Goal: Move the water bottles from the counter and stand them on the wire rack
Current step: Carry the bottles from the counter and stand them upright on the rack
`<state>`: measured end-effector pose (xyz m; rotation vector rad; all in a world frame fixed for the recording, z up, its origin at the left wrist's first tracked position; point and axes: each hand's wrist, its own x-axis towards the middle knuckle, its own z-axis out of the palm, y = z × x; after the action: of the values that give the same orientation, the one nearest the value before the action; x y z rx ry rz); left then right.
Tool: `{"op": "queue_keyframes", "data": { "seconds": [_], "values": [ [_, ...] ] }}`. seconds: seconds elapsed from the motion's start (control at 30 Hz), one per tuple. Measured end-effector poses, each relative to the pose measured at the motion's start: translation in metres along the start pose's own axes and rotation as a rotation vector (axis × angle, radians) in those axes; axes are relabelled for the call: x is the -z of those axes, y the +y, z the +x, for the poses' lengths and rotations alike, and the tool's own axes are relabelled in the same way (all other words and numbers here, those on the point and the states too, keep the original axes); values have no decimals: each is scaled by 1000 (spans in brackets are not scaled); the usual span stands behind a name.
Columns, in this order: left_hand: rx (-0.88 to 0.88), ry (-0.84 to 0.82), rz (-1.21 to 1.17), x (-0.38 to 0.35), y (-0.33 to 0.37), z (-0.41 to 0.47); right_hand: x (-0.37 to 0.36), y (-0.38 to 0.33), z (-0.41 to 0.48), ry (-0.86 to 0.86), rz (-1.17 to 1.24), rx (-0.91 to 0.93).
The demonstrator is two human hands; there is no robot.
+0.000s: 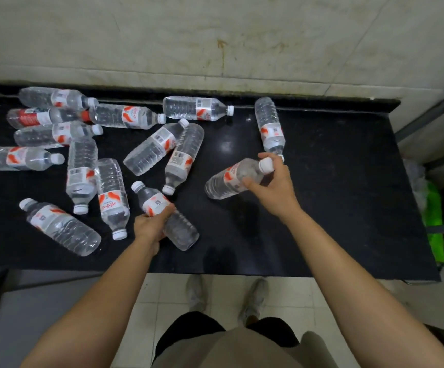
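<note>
No wording is resolving clearly enough to read. The water bottles lying on the dark surface are showing white labels with red-orange swashes and small barcode-like blocks. One bottle's label is carrying red script-like characters, too blurred to make out. One bottle at far left is wearing a mostly red label, also illegible.

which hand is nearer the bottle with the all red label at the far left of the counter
Left. The left hand grips a bottle near the counter's front middle, well right of the red-label bottle. The right hand holds another bottle farther right still.
</note>
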<state>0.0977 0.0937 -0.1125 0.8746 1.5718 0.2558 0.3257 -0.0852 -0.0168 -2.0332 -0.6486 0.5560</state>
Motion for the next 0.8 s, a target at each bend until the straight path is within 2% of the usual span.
{"op": "queue_keyframes", "data": {
  "seconds": [0.13,0.27,0.37,0.53,0.63,0.8],
  "values": [
    [-73,-24,81,4,-7,-13,-34,-4,-3,147,133,-6],
    [-353,-82,270,8,-10,-31,-43,-12,-4,221,163,-24],
    [-468,-168,319,9,-1,-43,-42,-21,-5,207,130,-38],
    [-495,-240,260,-3,36,-56,-21,-37,-24,135,61,23],
    [-575,-313,239,-28,65,-69,13,-49,-39,248,117,-28],
    [-687,-494,188,-94,106,-121,91,-58,-73,507,121,1]
  ]
}}
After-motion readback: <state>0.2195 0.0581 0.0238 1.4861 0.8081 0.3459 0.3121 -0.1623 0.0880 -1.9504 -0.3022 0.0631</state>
